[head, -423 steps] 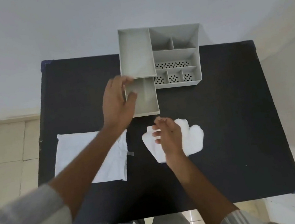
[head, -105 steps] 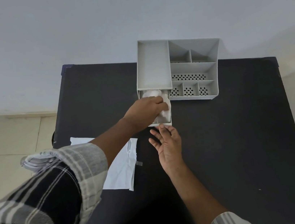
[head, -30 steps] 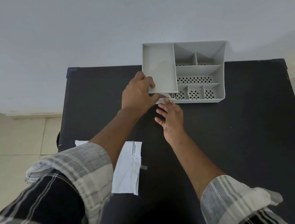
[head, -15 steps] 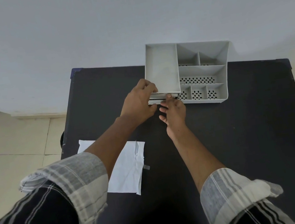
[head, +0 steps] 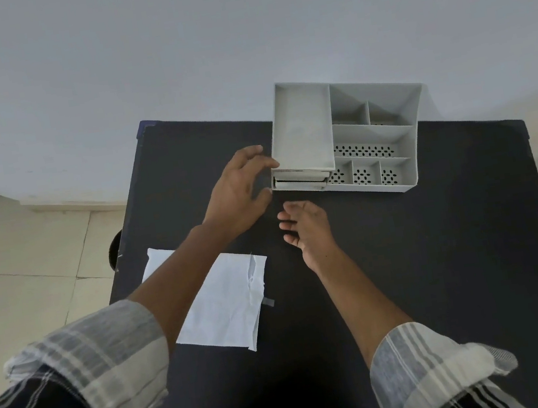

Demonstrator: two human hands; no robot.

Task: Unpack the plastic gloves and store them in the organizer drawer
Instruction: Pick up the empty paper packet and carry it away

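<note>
A grey plastic organizer (head: 372, 134) stands at the far edge of the black table (head: 442, 266). Its drawer (head: 299, 181), at the lower left front, is pushed in, with only the drawer front showing. The plastic gloves are out of sight. My left hand (head: 238, 194) hovers just left of the drawer front, fingers spread, holding nothing. My right hand (head: 305, 229) lies open, slightly below the drawer, apart from it. The empty white packaging (head: 226, 306) lies flat on the table's left side, partly under my left forearm.
The organizer's top has several open compartments, some with perforated bottoms (head: 364, 152). A small piece of tape (head: 267, 302) sticks out at the packaging's right edge. A white wall rises behind the table and a tiled floor (head: 28, 272) lies to the left.
The drawer, open with the gloves in it 3.5 s ago, is now pushed shut. Both hands have let go of the drawer front and drawn back toward me.
</note>
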